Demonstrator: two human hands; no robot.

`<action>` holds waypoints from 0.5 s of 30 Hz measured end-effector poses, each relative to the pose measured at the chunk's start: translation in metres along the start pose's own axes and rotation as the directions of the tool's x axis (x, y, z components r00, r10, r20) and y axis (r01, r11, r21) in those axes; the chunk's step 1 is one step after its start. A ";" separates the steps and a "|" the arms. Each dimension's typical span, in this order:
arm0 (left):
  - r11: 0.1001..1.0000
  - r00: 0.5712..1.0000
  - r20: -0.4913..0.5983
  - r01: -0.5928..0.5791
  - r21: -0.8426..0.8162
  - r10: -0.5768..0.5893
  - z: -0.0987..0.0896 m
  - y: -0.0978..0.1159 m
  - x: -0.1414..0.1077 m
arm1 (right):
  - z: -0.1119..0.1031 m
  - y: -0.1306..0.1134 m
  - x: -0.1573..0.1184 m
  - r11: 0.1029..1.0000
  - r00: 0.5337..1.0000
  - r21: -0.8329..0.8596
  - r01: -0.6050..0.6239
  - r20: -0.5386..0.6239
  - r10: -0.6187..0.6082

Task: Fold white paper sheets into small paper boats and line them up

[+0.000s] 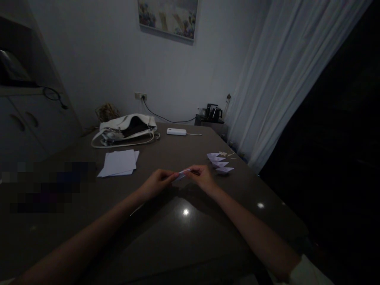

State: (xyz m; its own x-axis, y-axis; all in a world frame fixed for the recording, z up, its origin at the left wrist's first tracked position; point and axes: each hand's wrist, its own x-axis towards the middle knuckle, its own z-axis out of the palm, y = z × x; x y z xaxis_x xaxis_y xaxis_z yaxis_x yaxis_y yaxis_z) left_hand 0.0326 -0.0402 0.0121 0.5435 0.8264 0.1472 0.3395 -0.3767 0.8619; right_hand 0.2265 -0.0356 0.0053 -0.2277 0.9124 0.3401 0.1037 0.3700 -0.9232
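Note:
A small folded piece of white paper [183, 174] is held between my two hands above the dark table. My left hand [160, 182] pinches its left end with thumb and fingers. On the right end, my right hand [202, 177] closes its thumb and fingers. Just right of my right hand, several folded white paper boats [225, 170] stand in a row on the table. A stack of white paper sheets [119, 163] lies to the left, beyond my left forearm.
A white handbag [127, 128] sits at the table's [184, 229] back left. Behind my hands lies a white device [176, 132] with a short strap. Small pale bits [227, 154] are scattered near the right edge. Black kettles [214, 113] stand beyond the far right corner.

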 end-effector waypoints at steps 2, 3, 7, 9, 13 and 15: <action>0.998 0.999 -0.027 -0.023 0.060 0.025 0.000 0.000 0.000 | 0.000 0.000 0.000 1.000 1.000 -0.003 0.004 -0.001 -0.004; 0.995 0.999 -0.041 -0.030 0.090 0.034 -0.001 0.000 0.000 | 0.000 0.000 0.000 1.000 1.000 -0.005 0.007 -0.004 -0.007; 0.986 0.997 -0.060 -0.041 0.160 0.051 0.000 0.003 -0.001 | 0.001 0.000 -0.002 1.000 1.000 -0.015 0.015 0.007 -0.015; 0.985 0.997 -0.046 -0.053 0.163 0.062 0.001 0.004 -0.002 | 0.002 -0.001 -0.003 0.999 1.000 -0.031 0.023 0.021 -0.023; 0.993 0.998 -0.018 -0.050 0.103 0.052 0.001 0.005 -0.002 | 0.000 -0.001 -0.002 0.996 0.999 -0.077 0.051 0.013 -0.050; 0.998 0.999 -0.017 -0.027 0.057 0.028 0.000 0.004 -0.001 | -0.002 -0.001 0.000 0.996 0.999 -0.070 0.048 -0.013 -0.049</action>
State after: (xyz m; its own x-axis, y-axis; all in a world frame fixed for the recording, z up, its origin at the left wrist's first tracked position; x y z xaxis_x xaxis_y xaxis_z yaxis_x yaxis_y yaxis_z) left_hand 0.0339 -0.0422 0.0153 0.5393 0.8228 0.1792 0.3679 -0.4217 0.8287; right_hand 0.2284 -0.0361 0.0067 -0.2196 0.8955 0.3872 0.1605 0.4246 -0.8910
